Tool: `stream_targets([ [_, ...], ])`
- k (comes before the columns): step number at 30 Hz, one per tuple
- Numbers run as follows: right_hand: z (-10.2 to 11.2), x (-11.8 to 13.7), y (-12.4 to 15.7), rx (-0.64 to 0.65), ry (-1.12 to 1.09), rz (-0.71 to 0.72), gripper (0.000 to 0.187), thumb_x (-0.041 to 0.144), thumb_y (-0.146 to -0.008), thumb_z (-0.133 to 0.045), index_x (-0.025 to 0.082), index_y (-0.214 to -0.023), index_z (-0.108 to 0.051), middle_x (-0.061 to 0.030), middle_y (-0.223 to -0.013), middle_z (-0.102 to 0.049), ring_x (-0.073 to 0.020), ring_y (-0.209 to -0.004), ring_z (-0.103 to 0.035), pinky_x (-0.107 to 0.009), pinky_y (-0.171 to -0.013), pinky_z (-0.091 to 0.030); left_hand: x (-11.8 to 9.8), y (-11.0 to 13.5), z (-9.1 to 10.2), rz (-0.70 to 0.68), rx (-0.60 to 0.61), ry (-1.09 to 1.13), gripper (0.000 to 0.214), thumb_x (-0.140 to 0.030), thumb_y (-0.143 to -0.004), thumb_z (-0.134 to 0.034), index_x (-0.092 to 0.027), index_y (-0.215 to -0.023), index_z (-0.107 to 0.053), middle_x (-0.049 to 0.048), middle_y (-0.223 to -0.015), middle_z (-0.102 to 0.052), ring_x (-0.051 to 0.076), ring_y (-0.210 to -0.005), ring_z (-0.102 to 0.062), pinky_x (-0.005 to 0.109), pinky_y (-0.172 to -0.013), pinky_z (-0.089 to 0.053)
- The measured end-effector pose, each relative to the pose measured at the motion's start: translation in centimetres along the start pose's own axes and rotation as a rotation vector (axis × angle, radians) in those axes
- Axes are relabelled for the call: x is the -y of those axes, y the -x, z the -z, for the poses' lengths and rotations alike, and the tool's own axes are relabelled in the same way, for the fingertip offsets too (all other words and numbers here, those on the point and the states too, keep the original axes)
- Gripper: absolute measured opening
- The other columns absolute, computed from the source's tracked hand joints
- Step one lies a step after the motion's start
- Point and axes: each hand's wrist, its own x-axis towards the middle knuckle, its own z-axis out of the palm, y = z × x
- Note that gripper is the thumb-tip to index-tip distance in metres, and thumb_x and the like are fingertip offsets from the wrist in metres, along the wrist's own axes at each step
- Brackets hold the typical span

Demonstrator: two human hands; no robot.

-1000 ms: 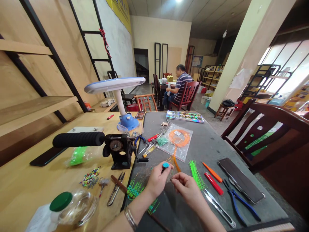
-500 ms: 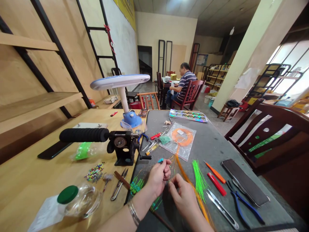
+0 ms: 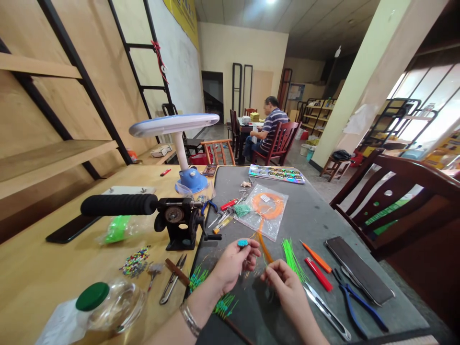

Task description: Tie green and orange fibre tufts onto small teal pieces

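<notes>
My left hand [image 3: 232,265] is closed in a pinch on a small blue spool [image 3: 242,243] held up at the fingertips. My right hand [image 3: 283,283] is beside it, fingers pinched on a thin orange cord [image 3: 263,244] that runs up to the coil in a clear plastic bag [image 3: 266,209]. Both hands hover low over the grey mat [image 3: 309,225]. A bunch of green fibres [image 3: 293,258] lies just right of my hands, and teal-tipped pieces [image 3: 223,305] lie under my left wrist.
A black crank tool [image 3: 178,222] with a foam handle stands left of the hands, a lamp [image 3: 178,143] behind it. Scissors [image 3: 172,282], beads [image 3: 134,262], a green-lidded jar [image 3: 108,306], pliers [image 3: 355,302], tweezers [image 3: 325,309], orange and red tools [image 3: 316,266] and a phone [image 3: 357,268] lie around. A person [image 3: 268,129] sits far off.
My hands have moved slightly apart, the right one shifting right with the orange cord. The blue spool is raised clear at my left fingertips again.
</notes>
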Motion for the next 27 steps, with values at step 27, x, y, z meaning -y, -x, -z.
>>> stream_targets([
  [27, -1.4, 0.6, -1.8, 0.100, -0.059, -0.236, 0.022, 0.037, -0.063, -0.069, 0.016, -0.058, -0.063, 0.0047, -0.047, -0.053, -0.0050, -0.038, -0.033, -0.020, -0.039, -0.020, -0.2, -1.9, 1.8, -0.340, -0.331, -0.347, 0.016, -0.030, -0.068, -0.068, -0.015, -0.064, -0.064, -0.0016, -0.060, -0.059, 0.013, -0.060, -0.049, 0.025, -0.062, -0.037],
])
